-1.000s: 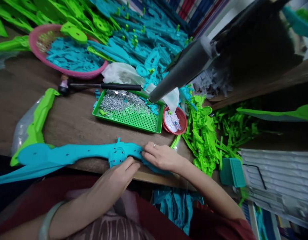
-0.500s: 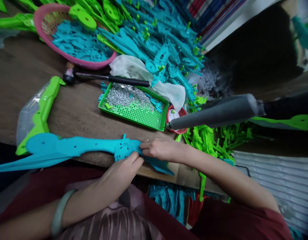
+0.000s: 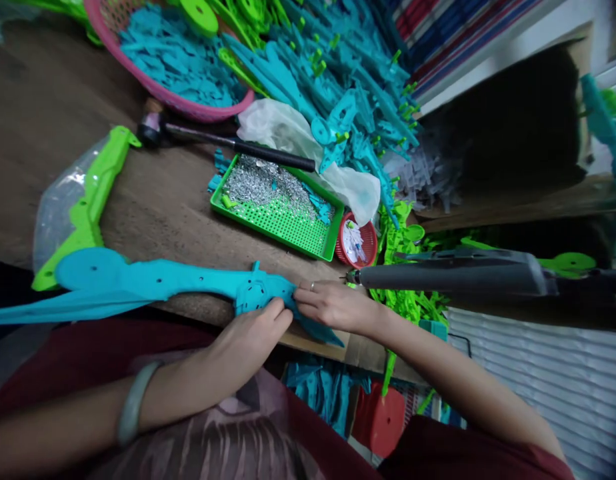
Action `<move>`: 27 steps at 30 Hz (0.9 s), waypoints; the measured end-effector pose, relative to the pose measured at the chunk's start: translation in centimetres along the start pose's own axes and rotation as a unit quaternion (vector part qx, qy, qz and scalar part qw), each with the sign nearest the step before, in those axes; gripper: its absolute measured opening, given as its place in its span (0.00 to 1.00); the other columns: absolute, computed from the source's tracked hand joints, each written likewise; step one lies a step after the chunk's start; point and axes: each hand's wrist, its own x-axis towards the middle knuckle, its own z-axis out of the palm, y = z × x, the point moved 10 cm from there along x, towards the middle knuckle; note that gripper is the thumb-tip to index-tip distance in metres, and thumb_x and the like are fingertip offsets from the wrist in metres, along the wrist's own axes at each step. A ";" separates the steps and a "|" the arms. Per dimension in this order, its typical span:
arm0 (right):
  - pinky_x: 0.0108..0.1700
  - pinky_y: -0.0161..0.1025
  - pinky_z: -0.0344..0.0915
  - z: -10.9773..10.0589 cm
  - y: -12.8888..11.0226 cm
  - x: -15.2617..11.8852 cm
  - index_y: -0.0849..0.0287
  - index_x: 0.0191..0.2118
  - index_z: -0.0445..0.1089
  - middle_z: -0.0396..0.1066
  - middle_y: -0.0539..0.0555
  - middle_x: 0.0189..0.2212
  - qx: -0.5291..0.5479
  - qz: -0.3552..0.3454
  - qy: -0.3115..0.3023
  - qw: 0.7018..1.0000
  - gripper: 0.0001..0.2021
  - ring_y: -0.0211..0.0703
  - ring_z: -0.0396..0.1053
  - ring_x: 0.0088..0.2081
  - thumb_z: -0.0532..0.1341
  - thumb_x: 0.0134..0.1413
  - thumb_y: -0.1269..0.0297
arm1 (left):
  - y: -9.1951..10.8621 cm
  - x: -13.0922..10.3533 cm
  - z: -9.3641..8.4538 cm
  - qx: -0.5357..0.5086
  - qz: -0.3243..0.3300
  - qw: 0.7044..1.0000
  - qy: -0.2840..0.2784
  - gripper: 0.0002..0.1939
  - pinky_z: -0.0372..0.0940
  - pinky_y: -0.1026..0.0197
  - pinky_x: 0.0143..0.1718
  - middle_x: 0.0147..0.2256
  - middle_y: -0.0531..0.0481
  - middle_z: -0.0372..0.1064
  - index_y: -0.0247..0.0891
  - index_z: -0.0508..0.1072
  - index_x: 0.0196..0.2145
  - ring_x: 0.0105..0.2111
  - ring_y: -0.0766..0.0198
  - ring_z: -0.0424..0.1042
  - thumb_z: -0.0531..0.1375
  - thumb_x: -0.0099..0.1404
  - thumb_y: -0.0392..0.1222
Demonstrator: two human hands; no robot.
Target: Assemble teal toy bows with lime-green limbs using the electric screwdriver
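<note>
A long blue plastic toy part (image 3: 188, 281), with a round disc at its left end, lies along the near edge of the bench. My left hand (image 3: 261, 333) is closed on its near side, fingertips bent against the blue plastic. Just right of it, my right hand (image 3: 338, 307) has its fingers pressed together over the part's right section. Whether a small piece sits under the fingertips is hidden. Close beyond my right wrist hangs a grey electric screwdriver (image 3: 438, 272), its bit pointing left.
Beyond the part stand a green tray (image 3: 283, 227) of screws and a red basket (image 3: 367, 243). A mallet (image 3: 228, 141) lies behind the tray, near a pink basket (image 3: 153, 87) of blue pieces. Blue parts (image 3: 348, 60) are heaped at the back; a green part (image 3: 95, 193) lies left.
The electric screwdriver has swung nearer and now hangs almost level. My view has shifted slightly. Both hands stay at the same section of the blue part, with little finger movement.
</note>
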 end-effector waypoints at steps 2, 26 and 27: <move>0.35 0.39 0.62 0.3 0.9 0.4 0.61 0.34 0.67 0.68 0.53 0.35 0.030 0.034 -0.037 0.998 0.10 0.41 0.67 0.37 0.54 0.70 0.69 | -0.1 0.0 0.0 0.000 -0.005 1.000 -0.001 0.19 0.59 0.62 0.22 0.33 0.49 0.68 0.38 0.72 0.36 0.24 0.63 0.69 0.46 0.63 0.22; 0.42 0.35 0.72 -3.8 -4.1 -3.6 0.62 0.55 0.68 0.71 0.59 0.41 0.245 0.296 0.272 0.882 0.12 0.40 0.72 0.42 0.56 0.69 0.69 | -2.1 -2.0 1.4 -0.679 -0.283 0.674 -0.064 0.17 0.75 0.60 0.40 0.33 0.51 0.78 0.38 0.69 0.35 0.35 0.63 0.79 0.70 0.54 0.47; 0.43 0.35 0.72 -3.3 -4.2 -3.8 0.62 0.54 0.68 0.71 0.59 0.41 0.236 0.309 0.262 0.883 0.12 0.40 0.72 0.42 0.55 0.69 0.69 | -2.0 -2.2 1.7 -0.681 -0.298 0.665 -0.075 0.17 0.75 0.60 0.42 0.34 0.50 0.78 0.38 0.70 0.36 0.37 0.62 0.79 0.70 0.55 0.47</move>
